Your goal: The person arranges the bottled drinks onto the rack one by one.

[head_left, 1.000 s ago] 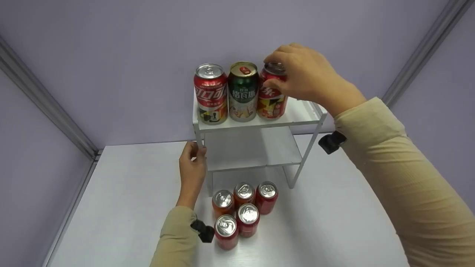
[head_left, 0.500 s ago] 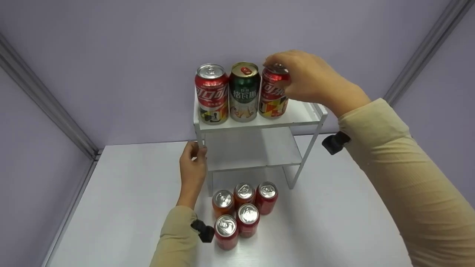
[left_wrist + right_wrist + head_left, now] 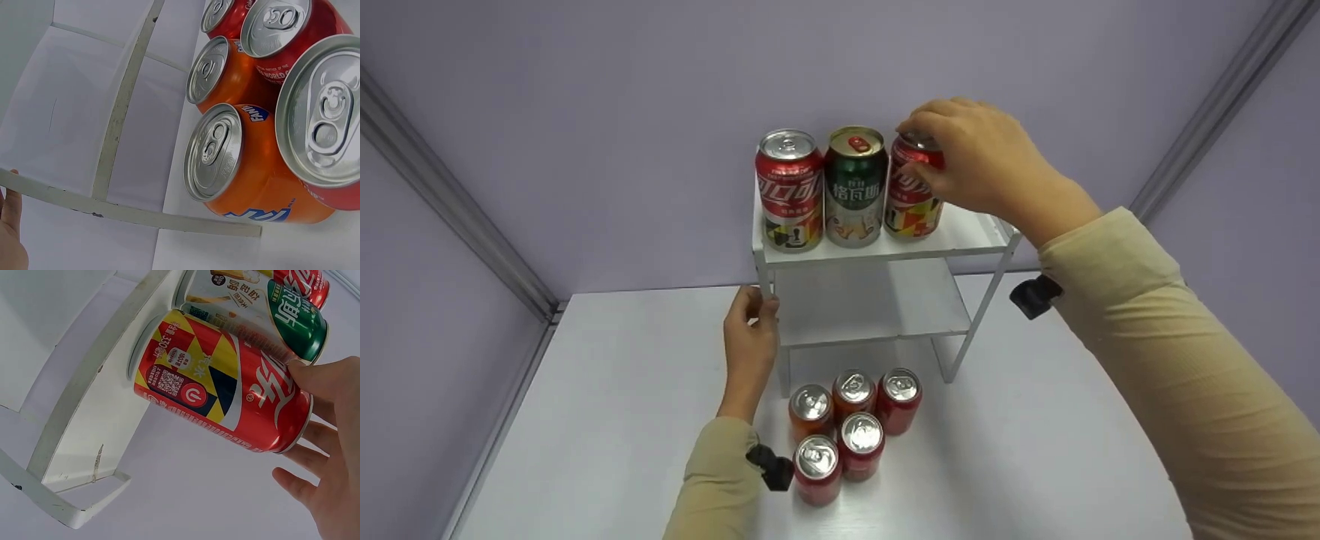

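My right hand point(image 3: 982, 154) holds the upper part of a red Coca-Cola can point(image 3: 913, 214), thumb in front and fingers behind. This can stands upright at the right of a row on the top shelf of a white two-tier rack point(image 3: 967, 232). Beside it is a green and white kvass can point(image 3: 853, 187), and another red Coca-Cola can point(image 3: 790, 187) is at the left end. Low on the rack's left side, my left hand point(image 3: 750, 337) grips the front post. In the right wrist view, the held Coca-Cola can point(image 3: 219, 382) shows its yellow and red pattern.
Several cans stand on the white table in front of the rack, among them an orange Fanta can point(image 3: 264, 169) and a red can point(image 3: 819, 484). The rack's lower shelf point(image 3: 870, 300) lies beneath the top row. A pale wall point(image 3: 660, 150) rises behind.
The right-hand Coca-Cola can has turned in place, its label shifting to the right. My right thumb moved right, then back onto the can's front. My left hand stays on the post.
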{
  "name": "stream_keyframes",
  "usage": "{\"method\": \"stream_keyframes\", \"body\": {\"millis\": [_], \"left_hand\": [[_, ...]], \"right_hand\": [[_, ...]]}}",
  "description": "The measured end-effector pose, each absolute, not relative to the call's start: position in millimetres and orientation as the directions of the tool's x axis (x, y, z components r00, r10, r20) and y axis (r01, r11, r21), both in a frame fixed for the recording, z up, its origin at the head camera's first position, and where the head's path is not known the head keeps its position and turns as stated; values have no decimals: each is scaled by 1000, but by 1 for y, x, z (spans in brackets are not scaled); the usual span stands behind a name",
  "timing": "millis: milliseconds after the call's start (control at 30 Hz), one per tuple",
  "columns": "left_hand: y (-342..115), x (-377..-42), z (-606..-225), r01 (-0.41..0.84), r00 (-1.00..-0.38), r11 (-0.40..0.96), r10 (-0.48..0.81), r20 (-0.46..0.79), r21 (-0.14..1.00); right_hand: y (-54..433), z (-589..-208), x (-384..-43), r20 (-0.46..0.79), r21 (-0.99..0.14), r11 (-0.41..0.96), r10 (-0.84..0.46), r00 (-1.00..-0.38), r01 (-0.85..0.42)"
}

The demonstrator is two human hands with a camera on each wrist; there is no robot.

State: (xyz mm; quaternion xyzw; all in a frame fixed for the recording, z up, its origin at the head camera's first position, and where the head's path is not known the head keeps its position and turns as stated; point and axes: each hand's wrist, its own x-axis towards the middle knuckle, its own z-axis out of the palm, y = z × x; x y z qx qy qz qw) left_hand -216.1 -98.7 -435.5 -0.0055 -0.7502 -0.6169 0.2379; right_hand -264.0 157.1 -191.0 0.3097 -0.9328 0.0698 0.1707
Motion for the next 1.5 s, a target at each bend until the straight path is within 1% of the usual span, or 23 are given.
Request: {"method": "stream_keyframes", "body": {"millis": [300, 467, 567, 767, 867, 967, 1100, 1333, 1500], "left_hand": [[-100, -218, -436, 300, -888, 228, -287, 359, 926], [-99, -219, -437, 292, -890, 229, -290, 352, 928], [-98, -218, -437, 288, -890, 238, -290, 351, 928], [-98, -218, -437, 273, -895, 233, -293, 335, 933], [-98, -218, -436, 269, -898, 221, -295, 327, 938], [-97, -217, -436, 270, -897, 225, -295, 329, 936], [-97, -217, -436, 284, -891, 234, -295, 346, 930], [-96, -216, -435, 301, -885, 240, -289, 364, 923], [-96, -217, -435, 309, -881, 246, -291, 374, 919]], "right_hand": [[158, -190, -264, 295, -152, 780, -550, -781, -607], [158, -188, -263, 250, -195, 774, -554, -794, -602], [158, -188, -263, 247, -168, 789, -546, -800, -591], [154, -191, -265, 362, -1, 831, -518, -775, -556], [154, -191, -265, 356, 30, 850, -500, -789, -525], [154, -192, -265, 337, 27, 851, -502, -797, -524], [156, -193, -265, 321, -14, 838, -513, -796, -545], [159, -197, -264, 334, -86, 795, -545, -769, -601], [161, -199, -263, 315, -115, 785, -553, -771, -609]]}}
